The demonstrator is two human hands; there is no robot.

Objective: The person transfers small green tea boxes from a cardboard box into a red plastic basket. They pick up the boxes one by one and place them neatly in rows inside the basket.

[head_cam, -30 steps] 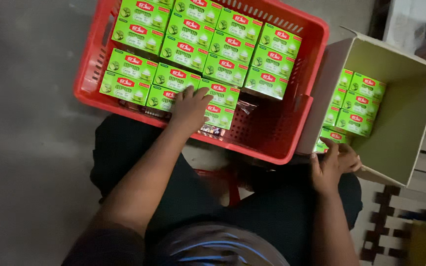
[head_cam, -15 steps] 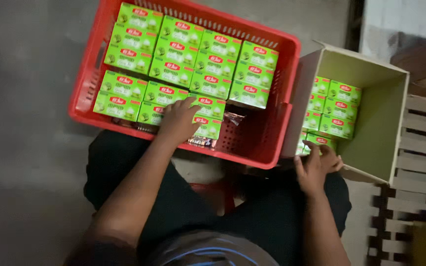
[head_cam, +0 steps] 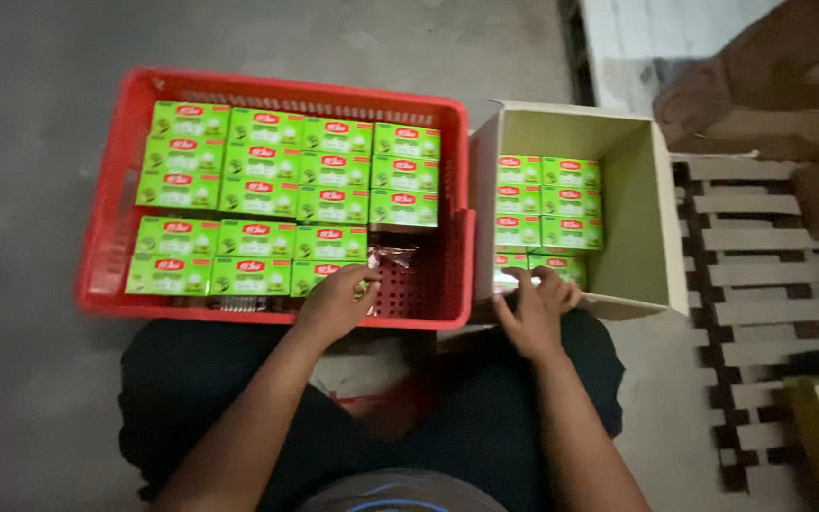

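A red plastic crate (head_cam: 116, 171) on the floor holds several rows of small green boxes (head_cam: 267, 180). My left hand (head_cam: 338, 303) reaches into its near right corner and grips a green box (head_cam: 319, 275) there. To the right stands an open cardboard carton (head_cam: 632, 199) with green boxes (head_cam: 547, 204) stacked along its left side. My right hand (head_cam: 533, 308) rests at the carton's near edge, fingers on a green box (head_cam: 528, 270) in the bottom row.
A crumpled plastic wrapper (head_cam: 391, 256) lies on the crate's bare floor. A wooden pallet (head_cam: 770, 303) lies at the right, with brown sacks (head_cam: 770, 85) behind it. Grey concrete floor surrounds the crate. My legs in dark trousers (head_cam: 485, 417) are below.
The view has shifted so crate and carton sit lower and more square. My right hand has moved up to the carton's bottom row. My left hand stays at the near right boxes in the crate.
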